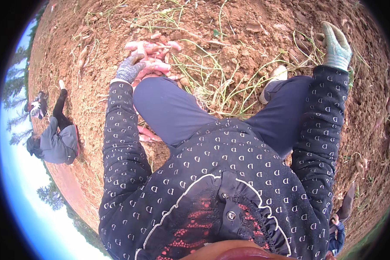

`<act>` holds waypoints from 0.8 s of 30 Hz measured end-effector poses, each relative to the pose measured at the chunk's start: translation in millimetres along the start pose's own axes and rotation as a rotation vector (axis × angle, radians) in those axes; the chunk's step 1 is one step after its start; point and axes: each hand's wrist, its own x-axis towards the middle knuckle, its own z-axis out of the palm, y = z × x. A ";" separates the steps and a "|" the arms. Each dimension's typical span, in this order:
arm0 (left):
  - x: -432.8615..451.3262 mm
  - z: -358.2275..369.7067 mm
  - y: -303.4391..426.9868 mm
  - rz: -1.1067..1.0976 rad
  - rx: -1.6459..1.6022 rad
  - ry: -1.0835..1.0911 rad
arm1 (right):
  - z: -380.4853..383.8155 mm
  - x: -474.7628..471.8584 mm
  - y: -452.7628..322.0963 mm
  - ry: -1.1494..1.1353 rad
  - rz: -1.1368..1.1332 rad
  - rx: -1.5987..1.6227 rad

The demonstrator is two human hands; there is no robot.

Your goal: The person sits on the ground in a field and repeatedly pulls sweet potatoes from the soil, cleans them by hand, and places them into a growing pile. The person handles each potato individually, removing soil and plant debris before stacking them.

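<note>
My left hand (130,69), in a grey knitted glove, rests at the left edge of a heap of pink sweet potatoes (154,66). Its curled fingers touch the roots; whether it grips one is unclear. Out to the right is my right hand (337,47), in a pale green glove, with thumb and fingers apart and nothing visible between them. Beside that hand lie soil-covered roots (301,45) among vine stems. Cut green vines (221,84) spread over the soil between my knees. More sweet potatoes (148,134) lie behind my left knee, partly hidden by my leg.
Loose brown soil (256,29) covers the field, with stray stems and roots. My shoe (276,83) stands right of the vines. A person in grey (60,141) sits or crouches at the left, another person (39,105) beyond. At the lower right is a person in blue (336,239).
</note>
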 end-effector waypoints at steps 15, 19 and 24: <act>-44.5 44.5 153.6 0.244 -0.192 -0.114 | -131.3 -366.3 214.2 -0.311 0.998 -0.264; -2.0 73.1 196.4 0.526 -0.111 -0.173 | -74.7 -309.1 245.3 -0.208 0.830 -0.528; -16.3 79.7 225.1 0.743 0.186 -0.161 | -24.0 -239.1 253.3 -0.064 0.627 -0.785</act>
